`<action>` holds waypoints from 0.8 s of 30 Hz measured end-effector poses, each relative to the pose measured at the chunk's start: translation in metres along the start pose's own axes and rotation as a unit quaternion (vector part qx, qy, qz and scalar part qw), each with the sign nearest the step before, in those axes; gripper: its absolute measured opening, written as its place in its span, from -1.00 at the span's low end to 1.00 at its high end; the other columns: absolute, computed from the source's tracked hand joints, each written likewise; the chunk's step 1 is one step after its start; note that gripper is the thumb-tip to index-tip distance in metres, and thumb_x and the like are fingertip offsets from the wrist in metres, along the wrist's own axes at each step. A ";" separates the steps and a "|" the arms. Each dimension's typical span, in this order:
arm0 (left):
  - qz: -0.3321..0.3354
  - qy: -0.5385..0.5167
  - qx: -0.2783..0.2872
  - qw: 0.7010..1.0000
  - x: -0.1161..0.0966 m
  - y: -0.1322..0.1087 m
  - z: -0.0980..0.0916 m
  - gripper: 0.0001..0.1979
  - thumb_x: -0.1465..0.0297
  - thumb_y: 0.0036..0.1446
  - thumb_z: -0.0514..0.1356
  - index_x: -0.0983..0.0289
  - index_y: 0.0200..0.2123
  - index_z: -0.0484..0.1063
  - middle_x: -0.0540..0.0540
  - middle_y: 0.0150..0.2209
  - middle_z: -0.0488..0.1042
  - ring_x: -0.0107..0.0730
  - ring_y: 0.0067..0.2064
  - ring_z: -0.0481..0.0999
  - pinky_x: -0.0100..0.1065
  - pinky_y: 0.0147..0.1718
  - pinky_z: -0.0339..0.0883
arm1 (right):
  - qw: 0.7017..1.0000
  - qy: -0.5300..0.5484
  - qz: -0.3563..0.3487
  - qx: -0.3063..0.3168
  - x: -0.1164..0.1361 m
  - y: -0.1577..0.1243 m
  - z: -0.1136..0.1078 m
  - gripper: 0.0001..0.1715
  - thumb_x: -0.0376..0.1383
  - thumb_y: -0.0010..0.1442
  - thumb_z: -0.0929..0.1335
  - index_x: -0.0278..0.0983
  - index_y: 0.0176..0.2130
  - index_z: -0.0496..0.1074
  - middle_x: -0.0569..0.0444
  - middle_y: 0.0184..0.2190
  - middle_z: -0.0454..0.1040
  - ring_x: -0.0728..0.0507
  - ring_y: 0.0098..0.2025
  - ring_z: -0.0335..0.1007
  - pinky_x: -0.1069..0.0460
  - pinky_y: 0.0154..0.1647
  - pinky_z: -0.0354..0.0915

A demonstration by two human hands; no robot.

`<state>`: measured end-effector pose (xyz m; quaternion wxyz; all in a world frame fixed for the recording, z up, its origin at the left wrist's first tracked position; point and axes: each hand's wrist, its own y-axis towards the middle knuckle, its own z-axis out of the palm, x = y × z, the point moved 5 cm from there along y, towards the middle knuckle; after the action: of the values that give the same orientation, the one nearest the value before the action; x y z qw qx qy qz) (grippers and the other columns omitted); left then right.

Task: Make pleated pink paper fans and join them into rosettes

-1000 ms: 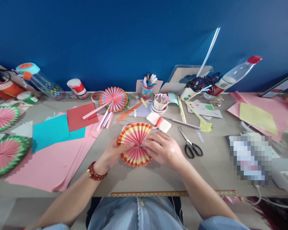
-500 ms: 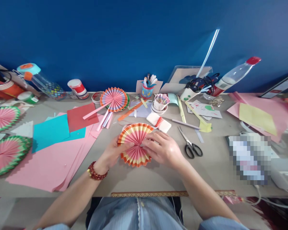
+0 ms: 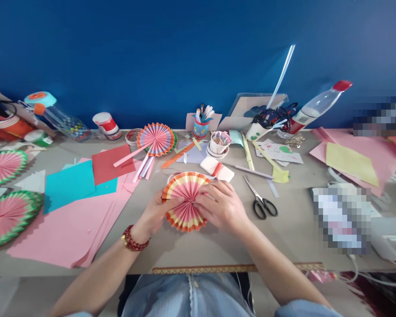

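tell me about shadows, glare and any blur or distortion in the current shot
Head view: soft shadows on the desk around the orange-edged fan; head view: bright highlights along the slanted strip; head view: blocky pixelation over the device, lower right; head view: outward-leaning bottle suggests wide-angle stretch.

A pen holder point(image 3: 201, 129) stood before the blue wall point(image 3: 171, 57), a red-capped bottle point(image 3: 320, 105) well to its right. Leftward, a green tub point(image 3: 40, 138) sat near a bottle holding small coloured pieces point(image 3: 73, 125).

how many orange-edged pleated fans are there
2: the front fan, between the left hand and right hand; the back fan, left of the pen cup. More may be hidden.
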<state>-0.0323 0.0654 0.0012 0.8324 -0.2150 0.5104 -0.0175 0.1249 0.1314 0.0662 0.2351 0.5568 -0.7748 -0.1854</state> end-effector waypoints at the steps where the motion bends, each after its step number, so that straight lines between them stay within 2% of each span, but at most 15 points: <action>1: 0.002 0.000 -0.002 1.000 0.000 0.000 0.000 -0.71 0.32 -0.05 0.43 0.24 -0.22 0.58 0.12 -0.22 0.65 -0.12 -0.17 0.64 -0.26 -0.15 0.51 | 1.000 0.000 0.007 -0.005 0.000 0.000 0.000 -0.89 -0.34 0.27 0.33 -0.20 -0.28 0.49 0.04 -0.21 0.54 -0.15 -0.17 0.34 -0.08 -0.09 0.21; 5: 0.011 0.005 -0.023 1.000 0.000 0.001 -0.001 -0.76 0.31 -0.06 0.43 0.23 -0.27 0.59 0.11 -0.26 0.66 -0.11 -0.20 0.64 -0.25 -0.15 0.51 | 0.999 -0.001 0.034 -0.016 0.001 -0.001 0.003 -0.90 -0.38 0.23 0.35 -0.22 -0.30 0.49 0.01 -0.22 0.53 -0.16 -0.18 0.33 -0.09 -0.08 0.21; 10: 0.023 0.009 -0.014 1.000 0.000 0.001 -0.001 -0.77 0.30 -0.02 0.41 0.23 -0.27 0.59 0.12 -0.25 0.66 -0.12 -0.20 0.64 -0.23 -0.11 0.50 | 0.999 0.025 0.043 -0.019 0.001 -0.002 0.007 -0.88 -0.41 0.24 0.33 -0.24 -0.28 0.48 0.03 -0.24 0.55 -0.15 -0.19 0.34 -0.08 -0.10 0.22; 14: 0.029 0.008 -0.017 0.999 -0.001 0.000 -0.001 -0.75 0.28 -0.03 0.41 0.23 -0.26 0.58 0.13 -0.24 0.65 -0.09 -0.16 0.63 -0.24 -0.12 0.50 | 0.997 0.045 0.050 -0.027 0.000 -0.001 0.006 -0.90 -0.39 0.26 0.34 -0.23 -0.24 0.48 0.04 -0.27 0.58 -0.14 -0.19 0.37 -0.08 -0.10 0.23; 19: 0.031 0.002 -0.027 0.999 -0.002 0.000 -0.002 -0.79 0.32 -0.01 0.40 0.22 -0.27 0.58 0.09 -0.26 0.66 -0.16 -0.21 0.64 -0.26 -0.15 0.50 | 0.997 0.054 0.054 -0.021 -0.001 0.001 0.005 -0.90 -0.36 0.27 0.35 -0.22 -0.21 0.49 0.04 -0.28 0.58 -0.15 -0.20 0.39 -0.10 -0.08 0.23; 24: 0.030 -0.003 -0.035 0.999 -0.001 0.001 -0.001 -0.79 0.30 -0.03 0.41 0.22 -0.29 0.59 0.10 -0.29 0.66 -0.13 -0.24 0.65 -0.25 -0.19 0.51 | 0.996 0.052 0.062 -0.034 -0.001 -0.001 0.006 -0.90 -0.34 0.26 0.36 -0.19 -0.23 0.51 0.06 -0.29 0.57 -0.14 -0.20 0.37 -0.09 -0.05 0.23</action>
<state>-0.0341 0.0659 0.0013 0.8261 -0.2287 0.5144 0.0255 0.1221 0.1320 0.0603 0.3046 0.5084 -0.7879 -0.1673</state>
